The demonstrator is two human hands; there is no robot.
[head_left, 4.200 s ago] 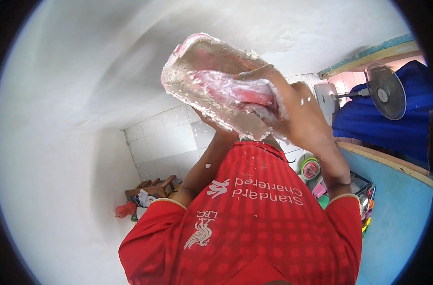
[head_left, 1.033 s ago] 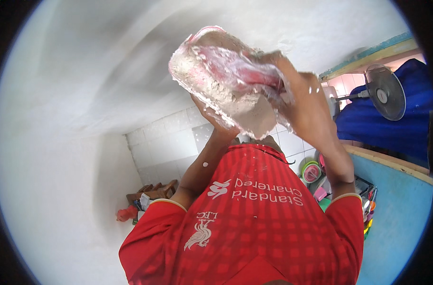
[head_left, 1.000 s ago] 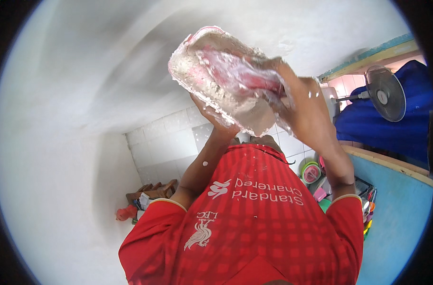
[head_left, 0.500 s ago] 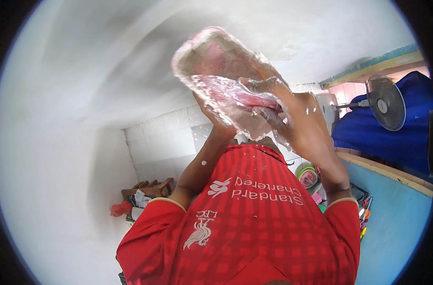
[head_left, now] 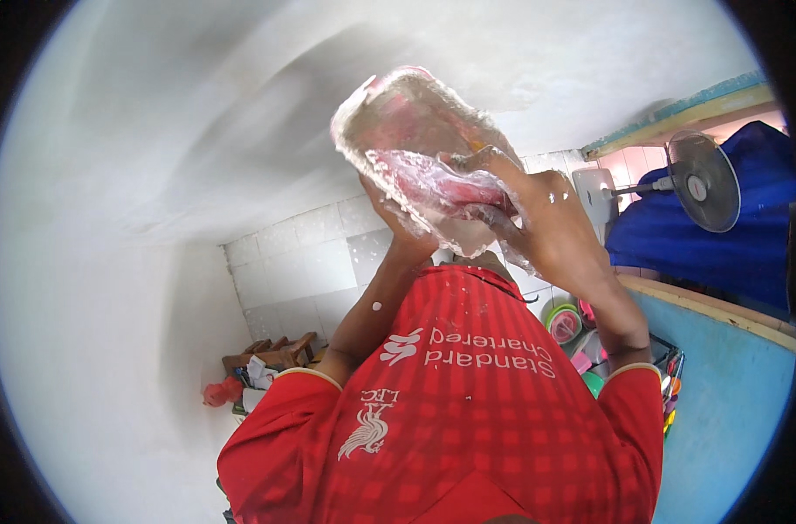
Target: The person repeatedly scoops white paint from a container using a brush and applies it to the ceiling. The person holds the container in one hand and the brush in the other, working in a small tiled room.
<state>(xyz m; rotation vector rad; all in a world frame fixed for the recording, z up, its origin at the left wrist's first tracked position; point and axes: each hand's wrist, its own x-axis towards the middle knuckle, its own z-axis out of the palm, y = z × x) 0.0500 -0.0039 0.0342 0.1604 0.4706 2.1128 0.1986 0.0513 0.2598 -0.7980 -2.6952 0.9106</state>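
A shallow, elongated plastic tray [head_left: 394, 118], pink-red at the rim and smeared inside with white paste, is tilted up before the white surface. My left hand [head_left: 404, 229] supports it from behind and below; its fingers are mostly hidden by the tray. Over the tray's opening, my right hand [head_left: 538, 210] is closed on a flat pink-red piece [head_left: 442, 188] coated in the same paste, its thumb on top and fingers beneath. Whether this piece is a scraper, I cannot tell. Paste flecks dot my right hand and left forearm.
A white surface [head_left: 197, 105] with grey patches fills the upper left. A grey fan [head_left: 702, 185] stands out at the right before blue cloth [head_left: 669, 236]. A light-blue partition [head_left: 712, 375], wooden furniture [head_left: 280, 351] and colourful household items [head_left: 566, 325] lie around me.
The tray and both hands have shifted slightly down and to the right in the picture. My right hand keeps its hold on the pink-red piece.
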